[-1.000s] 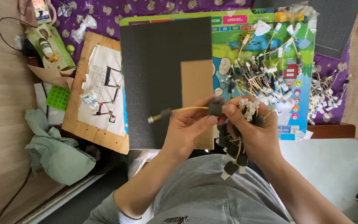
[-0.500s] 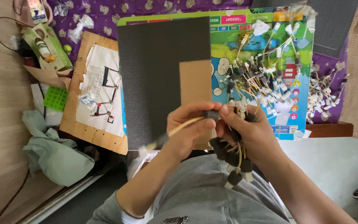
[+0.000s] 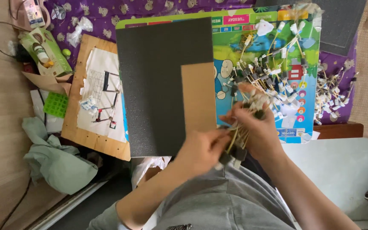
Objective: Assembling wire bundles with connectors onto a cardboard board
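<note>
My right hand [image 3: 258,127] grips a bundle of short yellowish cables with black and white end plugs [image 3: 239,136], held upright above my lap. My left hand [image 3: 203,147] pinches the lower end of that same bundle, fingers closed on the plugs hanging below. Both hands meet just in front of the near edge of a dark foam sheet [image 3: 158,81] that lies on a brown board [image 3: 199,96]. A loose heap of the same cables [image 3: 273,72] lies spread on a colourful printed mat [image 3: 273,38] beyond my right hand.
A plywood board with a paper diagram [image 3: 96,100] lies left of the foam sheet. A green box [image 3: 45,51], a green plastic grid [image 3: 56,104] and a crumpled green cloth [image 3: 54,159] sit at the left. More cables [image 3: 335,93] lie on purple fabric at the right.
My left hand has drawn the single cable it held out sideways back into the bundle. Both hands have shifted slightly right and closer together around the bundle.
</note>
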